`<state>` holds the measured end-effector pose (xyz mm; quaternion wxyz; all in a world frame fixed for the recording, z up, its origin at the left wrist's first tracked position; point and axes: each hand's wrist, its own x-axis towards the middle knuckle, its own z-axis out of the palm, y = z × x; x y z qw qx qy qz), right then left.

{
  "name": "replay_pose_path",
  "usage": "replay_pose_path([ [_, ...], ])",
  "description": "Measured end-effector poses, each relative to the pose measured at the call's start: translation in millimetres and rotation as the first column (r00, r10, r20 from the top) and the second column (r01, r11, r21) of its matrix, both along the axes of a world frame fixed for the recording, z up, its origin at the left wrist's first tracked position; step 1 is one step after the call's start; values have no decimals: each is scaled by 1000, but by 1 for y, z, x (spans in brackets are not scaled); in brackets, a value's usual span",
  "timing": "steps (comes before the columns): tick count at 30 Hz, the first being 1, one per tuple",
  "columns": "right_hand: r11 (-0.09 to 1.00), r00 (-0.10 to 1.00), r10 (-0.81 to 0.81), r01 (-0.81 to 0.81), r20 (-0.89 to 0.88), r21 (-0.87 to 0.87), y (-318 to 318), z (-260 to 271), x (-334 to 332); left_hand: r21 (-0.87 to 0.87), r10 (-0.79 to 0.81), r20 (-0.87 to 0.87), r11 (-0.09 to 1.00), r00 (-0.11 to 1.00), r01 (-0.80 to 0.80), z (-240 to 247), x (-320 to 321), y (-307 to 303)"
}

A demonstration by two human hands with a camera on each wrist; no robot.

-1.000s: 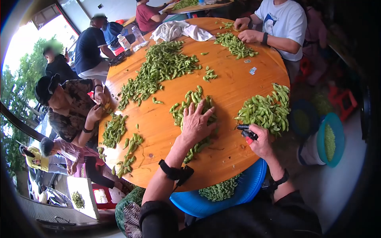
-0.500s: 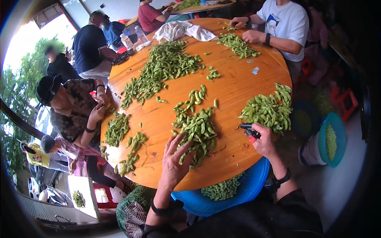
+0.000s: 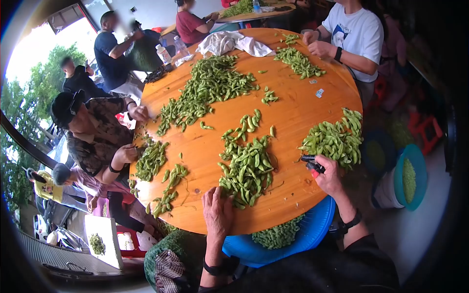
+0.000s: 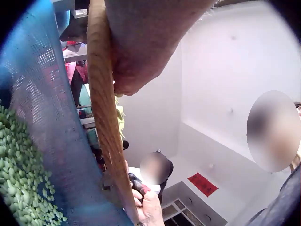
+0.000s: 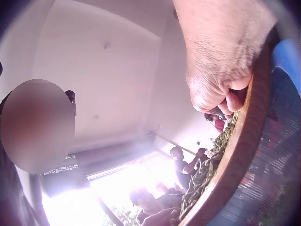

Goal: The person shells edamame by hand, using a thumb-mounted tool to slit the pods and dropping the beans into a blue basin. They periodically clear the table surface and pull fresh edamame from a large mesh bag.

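My left hand (image 3: 218,210) rests on the table close to its near edge, at the lower left side of a pile of green edamame pods (image 3: 248,171). Its fingers lie close together beside the pods. To the right, my right hand (image 3: 330,177) grips a small black hand tool (image 3: 312,163) over the tabletop; a red part of the tool (image 4: 139,186) shows in the left wrist view. Just beyond it lies another pod heap (image 3: 334,136). In the right wrist view, the curled fingers (image 5: 233,101) hide the tool.
The round wooden table (image 3: 288,107) carries a large pod heap (image 3: 205,88) and a white cloth (image 3: 227,44) further back. Below its near edge sits a blue basket (image 3: 317,227) of shelled beans (image 3: 278,234). Other people sit around the table; a teal basin (image 3: 422,178) stands right.
My left hand has drawn back off the middle pile toward the table's near edge, leaving the pods gathered nearer me. The right hand keeps its tool at nearly the same spot.
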<state>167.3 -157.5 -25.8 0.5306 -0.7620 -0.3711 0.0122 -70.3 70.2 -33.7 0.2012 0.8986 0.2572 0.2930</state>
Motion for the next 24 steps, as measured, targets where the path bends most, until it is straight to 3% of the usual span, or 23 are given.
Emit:
replay_pose_path([
  [6, 1000, 999, 20, -21, -28, -18, 5, 14, -4, 9, 25, 32, 1000, 999, -26, 3, 0, -2],
  [8, 984, 991, 76, -92, -106, -153, 18, 46, -11, 5, 29, 27, 1000, 999, -29, 2, 0, -2],
  [9, 973, 980, 185, -193, -69, -127, 24, 57, -8, 8, 27, 31, 1000, 999, -27, 1, 0, -1],
  [12, 938, 966, 250, -258, -62, -231, 56, 78, 6, 23, 18, 44, 1000, 999, -19, -2, 0, 0],
  [16, 924, 964, 260, -267, -62, -274, 104, 62, 33, -9, 21, 58, 1000, 998, -20, 2, 0, -3],
  [19, 879, 978, 201, -205, -55, -430, 124, 41, 44, -21, 11, 62, 1000, 998, -10, 1, -1, -1],
  [24, 890, 970, 224, -241, -90, -388, 125, 29, 50, -30, 2, 60, 1000, 998, 0, 1, 0, -1],
])
